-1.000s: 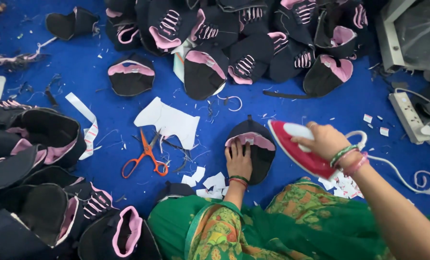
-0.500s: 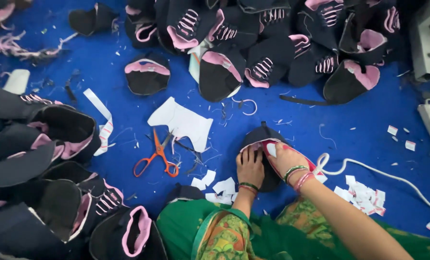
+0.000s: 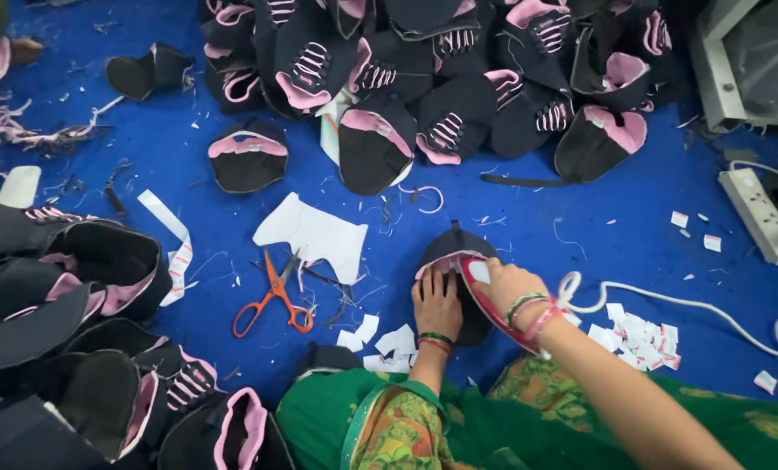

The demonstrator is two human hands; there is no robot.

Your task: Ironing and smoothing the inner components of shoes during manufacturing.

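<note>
Left hand (image 3: 437, 300), fingers spread flat, pins the black shoe upper (image 3: 455, 261) at 6 o'clock on the blue floor (image 3: 580, 200); right hand (image 3: 511, 287) fingers wrap the iron (image 3: 484, 296). Keep fingertips clear of the soleplate.

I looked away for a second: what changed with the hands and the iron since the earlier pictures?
The right hand swung the red iron leftward and down, from beside the black shoe upper onto it. The left hand stayed pressed on the upper. The orange scissors and white paper pattern lie as before.
</note>
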